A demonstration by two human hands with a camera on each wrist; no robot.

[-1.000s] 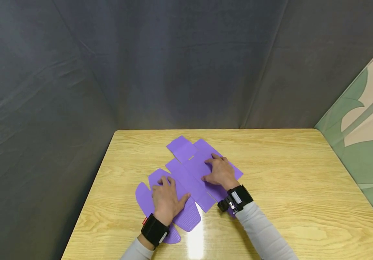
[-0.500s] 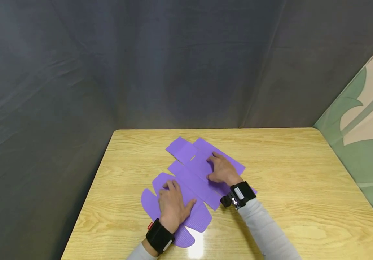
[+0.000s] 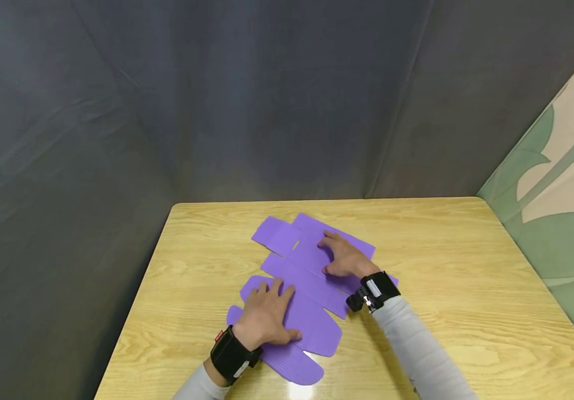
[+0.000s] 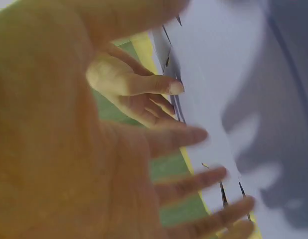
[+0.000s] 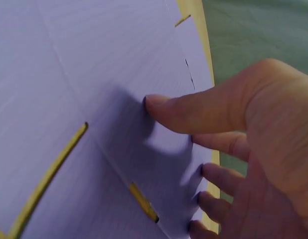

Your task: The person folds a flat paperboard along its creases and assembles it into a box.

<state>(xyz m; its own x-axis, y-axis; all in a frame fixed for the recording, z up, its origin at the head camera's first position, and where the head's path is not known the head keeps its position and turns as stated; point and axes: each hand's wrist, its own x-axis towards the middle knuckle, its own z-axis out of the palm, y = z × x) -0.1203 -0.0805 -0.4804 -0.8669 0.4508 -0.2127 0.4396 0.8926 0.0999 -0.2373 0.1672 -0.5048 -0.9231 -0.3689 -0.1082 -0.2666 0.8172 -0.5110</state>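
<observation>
A flat purple cardboard box blank [image 3: 312, 328] with creases, slots and several flaps lies at a slant on the wooden table. My left hand [image 3: 265, 314] is over its near, rounded end, fingers spread. In the left wrist view, a broad shadow falls on the card beside those fingers; whether they touch it I cannot tell. On the far right panels, my right hand [image 3: 344, 256] rests its fingertips, thumb apart from the bent fingers. The right wrist view shows the right thumb [image 5: 194, 112] and fingertips at the purple surface, gripping nothing.
The light wooden table [image 3: 447, 266] reaches back to a dark grey curtain [image 3: 287, 100]. At the right hangs a cloth with green leaf shapes [image 3: 562, 244]. Both wrists wear black straps [image 3: 232, 355] with small devices.
The blank has turned anticlockwise, its near end sliding right and its far flap drifting left. My left hand's fingers have spread wider; my right hand has shifted only slightly.
</observation>
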